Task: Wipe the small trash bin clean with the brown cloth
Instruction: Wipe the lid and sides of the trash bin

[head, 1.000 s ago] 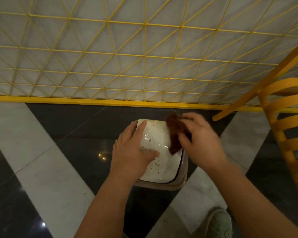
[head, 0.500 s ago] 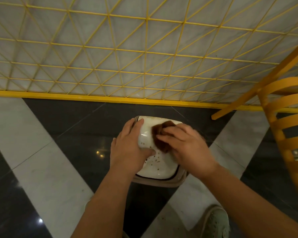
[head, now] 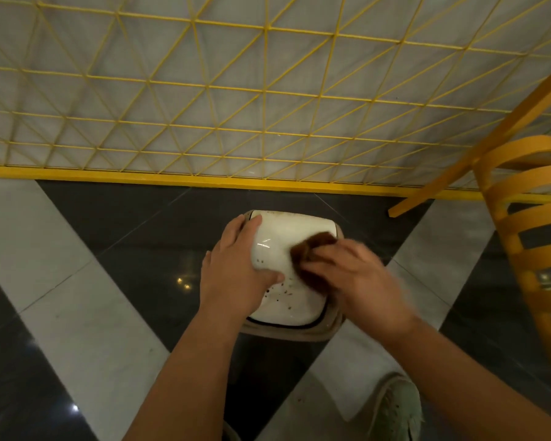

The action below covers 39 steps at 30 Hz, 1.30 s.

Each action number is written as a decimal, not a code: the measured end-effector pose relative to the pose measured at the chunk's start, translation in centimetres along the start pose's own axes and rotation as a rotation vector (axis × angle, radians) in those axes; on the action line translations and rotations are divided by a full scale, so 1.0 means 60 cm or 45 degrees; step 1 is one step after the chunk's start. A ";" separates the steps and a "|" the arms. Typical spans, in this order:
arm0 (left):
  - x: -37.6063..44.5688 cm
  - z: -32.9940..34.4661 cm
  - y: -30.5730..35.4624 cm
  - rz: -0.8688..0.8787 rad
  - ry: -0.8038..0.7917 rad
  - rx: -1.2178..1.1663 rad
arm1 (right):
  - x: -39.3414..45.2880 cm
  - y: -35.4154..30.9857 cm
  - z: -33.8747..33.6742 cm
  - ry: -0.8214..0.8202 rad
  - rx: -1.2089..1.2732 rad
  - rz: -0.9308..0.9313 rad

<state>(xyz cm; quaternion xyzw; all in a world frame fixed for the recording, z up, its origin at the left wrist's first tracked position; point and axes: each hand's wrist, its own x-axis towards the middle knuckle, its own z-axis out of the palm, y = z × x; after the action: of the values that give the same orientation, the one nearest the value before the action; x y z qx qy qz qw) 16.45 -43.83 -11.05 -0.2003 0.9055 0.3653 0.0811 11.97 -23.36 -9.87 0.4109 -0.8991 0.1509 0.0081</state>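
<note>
The small trash bin (head: 287, 233) stands on the floor below me, with a white domed lid in a beige rim; dark specks dot the lid's near half. My left hand (head: 236, 275) lies flat on the lid's left side, thumb across the middle, holding it steady. My right hand (head: 353, 278) presses the crumpled brown cloth (head: 312, 249) onto the lid's right side; it is blurred. The cloth's lower part is hidden under my fingers.
A yellow wire-grid fence (head: 204, 122) with a yellow base rail runs just behind the bin. A yellow slatted chair (head: 528, 237) stands at the right, one leg slanting toward the bin. The floor is glossy black and white tile. My shoe (head: 398, 409) is near the bottom.
My right hand swept the cloth from the lid's far right edge to its centre, then back toward the right. My left hand stayed on the lid's left side.
</note>
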 end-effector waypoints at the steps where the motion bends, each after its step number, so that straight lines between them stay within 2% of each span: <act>1: 0.000 0.001 0.002 0.000 -0.001 -0.003 | 0.005 0.016 -0.005 0.045 0.021 0.098; 3: 0.000 0.002 0.004 0.003 0.001 0.002 | 0.037 0.029 -0.008 0.083 0.068 0.375; 5: 0.000 0.003 0.005 0.001 0.016 0.020 | 0.074 0.006 -0.002 0.064 0.058 0.463; 8: -0.002 0.002 0.006 0.016 0.046 0.042 | 0.086 -0.043 0.018 -0.010 0.034 0.140; 10: -0.004 0.003 0.009 0.031 0.045 0.057 | 0.071 -0.034 0.016 -0.032 0.040 0.026; 11: -0.005 0.003 0.009 0.023 0.042 0.058 | 0.070 -0.015 0.011 0.002 0.065 0.077; 13: -0.004 0.004 0.009 0.000 0.038 0.061 | 0.075 0.027 0.003 0.053 0.151 0.423; 15: -0.006 0.006 0.008 0.004 0.038 0.090 | 0.078 0.059 0.003 -0.013 0.276 0.743; 18: -0.007 0.002 0.006 -0.027 0.074 0.144 | 0.056 0.061 0.012 -0.039 0.379 0.833; 21: -0.004 -0.011 -0.004 -0.125 0.112 0.224 | 0.018 0.047 0.018 0.022 0.459 0.933; 26: -0.010 -0.035 -0.023 -0.349 0.176 0.266 | -0.043 -0.001 0.039 0.116 0.439 0.940; 29: -0.014 -0.043 -0.039 -0.445 0.165 0.097 | -0.072 -0.046 0.050 0.135 0.493 0.932; 32: -0.017 -0.048 -0.050 -0.417 0.188 -0.097 | -0.092 -0.083 0.056 0.129 0.549 0.917; 37: -0.010 -0.052 -0.053 -0.400 0.024 0.097 | -0.114 -0.101 0.055 -0.041 0.662 0.764; 39: -0.012 -0.049 -0.048 -0.351 0.005 0.152 | -0.115 -0.098 0.050 0.038 0.724 0.820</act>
<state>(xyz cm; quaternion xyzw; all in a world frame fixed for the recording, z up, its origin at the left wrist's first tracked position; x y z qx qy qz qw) 18.31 -47.55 -10.56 -0.3181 0.8896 0.2960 0.1404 21.21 -22.76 -12.14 0.0930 -0.9039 0.3935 -0.1399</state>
